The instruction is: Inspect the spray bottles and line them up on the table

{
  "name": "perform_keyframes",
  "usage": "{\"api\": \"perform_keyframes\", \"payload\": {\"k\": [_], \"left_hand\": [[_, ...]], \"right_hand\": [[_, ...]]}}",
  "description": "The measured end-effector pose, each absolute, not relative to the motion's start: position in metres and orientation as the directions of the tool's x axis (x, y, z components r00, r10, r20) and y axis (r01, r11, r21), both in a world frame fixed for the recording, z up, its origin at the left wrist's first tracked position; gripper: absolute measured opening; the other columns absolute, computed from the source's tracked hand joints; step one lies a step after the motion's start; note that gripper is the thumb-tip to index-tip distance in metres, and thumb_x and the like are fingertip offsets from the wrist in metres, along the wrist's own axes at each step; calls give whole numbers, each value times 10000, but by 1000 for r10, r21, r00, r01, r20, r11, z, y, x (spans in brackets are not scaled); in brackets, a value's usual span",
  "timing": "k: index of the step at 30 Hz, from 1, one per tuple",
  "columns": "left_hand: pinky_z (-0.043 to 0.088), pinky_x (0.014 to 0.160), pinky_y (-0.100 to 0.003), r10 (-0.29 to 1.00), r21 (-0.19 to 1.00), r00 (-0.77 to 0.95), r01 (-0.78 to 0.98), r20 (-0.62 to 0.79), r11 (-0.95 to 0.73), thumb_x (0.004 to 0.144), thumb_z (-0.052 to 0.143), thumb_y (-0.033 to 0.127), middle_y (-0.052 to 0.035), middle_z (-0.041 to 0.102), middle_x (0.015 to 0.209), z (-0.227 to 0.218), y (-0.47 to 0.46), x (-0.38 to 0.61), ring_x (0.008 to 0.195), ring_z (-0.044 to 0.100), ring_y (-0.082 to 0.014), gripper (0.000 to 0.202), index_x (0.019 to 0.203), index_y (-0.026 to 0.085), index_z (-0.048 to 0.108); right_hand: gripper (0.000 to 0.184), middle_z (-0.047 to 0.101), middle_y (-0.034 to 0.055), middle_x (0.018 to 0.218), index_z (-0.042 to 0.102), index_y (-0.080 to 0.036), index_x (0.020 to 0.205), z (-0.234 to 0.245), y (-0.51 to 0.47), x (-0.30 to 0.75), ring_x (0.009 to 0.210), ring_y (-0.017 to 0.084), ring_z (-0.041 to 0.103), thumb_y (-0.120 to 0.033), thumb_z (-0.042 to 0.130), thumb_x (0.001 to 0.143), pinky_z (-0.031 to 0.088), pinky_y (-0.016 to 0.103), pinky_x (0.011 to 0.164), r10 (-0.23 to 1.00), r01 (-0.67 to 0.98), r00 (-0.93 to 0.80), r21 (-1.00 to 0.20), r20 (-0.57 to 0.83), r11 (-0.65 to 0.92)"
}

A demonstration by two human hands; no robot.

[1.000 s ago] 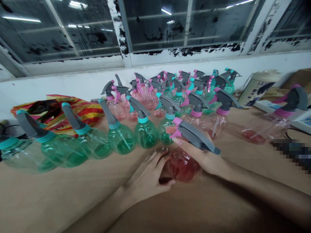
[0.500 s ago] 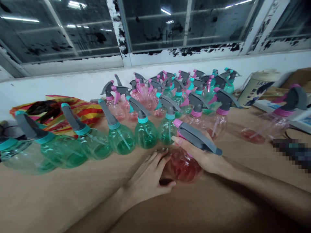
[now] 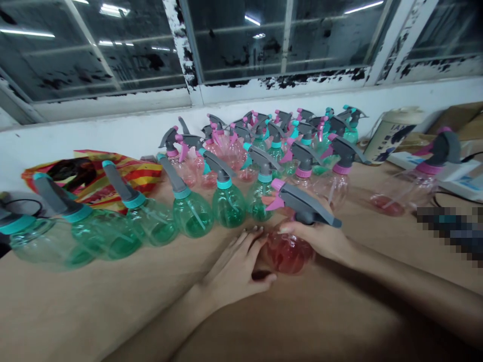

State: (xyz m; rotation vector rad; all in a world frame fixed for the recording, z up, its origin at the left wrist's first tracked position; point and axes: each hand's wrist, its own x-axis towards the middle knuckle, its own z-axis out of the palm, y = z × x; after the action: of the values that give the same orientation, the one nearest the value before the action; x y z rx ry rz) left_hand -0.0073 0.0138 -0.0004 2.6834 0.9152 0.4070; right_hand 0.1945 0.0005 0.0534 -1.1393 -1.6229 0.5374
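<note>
A pink spray bottle [image 3: 289,254] with a grey and pink trigger head stands on the table in front of me, red liquid inside. My right hand [image 3: 320,239] is wrapped around its neck below the head, partly hidden behind it. Beside the bottle's left side, my left hand [image 3: 236,269] rests on the table with fingers stretched and the thumb apart; whether its fingertips touch the bottle I cannot tell. Just behind are green spray bottles [image 3: 229,208] with turquoise collars, lined up toward the left. Another pink bottle [image 3: 335,188] is behind my right hand.
Many more pink and green spray bottles crowd the back by the wall. A red and yellow plastic bag [image 3: 141,176] lies at the left. On the right are a lone pink bottle [image 3: 388,203], a printed tumbler [image 3: 390,136] and a blurred-out dark object [image 3: 449,231].
My right hand has shifted its hold on the pink spray bottle, with the thumb now across the neck and the trigger showing. My left hand has stayed beside it. The view has shifted slightly.
</note>
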Motion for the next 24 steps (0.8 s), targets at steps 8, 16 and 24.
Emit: {"api": "perform_keyframes", "payload": {"k": [8,16,24], "left_hand": [[364,1065,-514,610,286,772,552,179,-783,777,722,387,-178,459,1421,2,13,-6,1320,414,-348,707,1364,150,407],[338,1087,-504,599,308,776,532,196,-789,809,696,502,-201,468,1409,-4,14,-8,1317,421,-350,730,1359,105,426],[329,1086,-513,558,275,807,501,196,-821,961,451,583,-160,445,1444,1,15,-13,1353,382,-323,584,1379,176,442]], "right_hand": [[370,492,-57,516,522,-237,598,47,-10,198,503,143,484,-514,745,698,433,286,486,893,448,14,-801,450,397],[514,668,88,1156,569,-252,1216,42,-33,210,1112,317,598,-482,704,776,458,527,961,854,619,-67,-650,516,441],[325,730,74,963,671,-230,1020,50,-55,224,977,311,668,-482,670,814,526,494,848,892,757,-51,-565,449,328]]}}
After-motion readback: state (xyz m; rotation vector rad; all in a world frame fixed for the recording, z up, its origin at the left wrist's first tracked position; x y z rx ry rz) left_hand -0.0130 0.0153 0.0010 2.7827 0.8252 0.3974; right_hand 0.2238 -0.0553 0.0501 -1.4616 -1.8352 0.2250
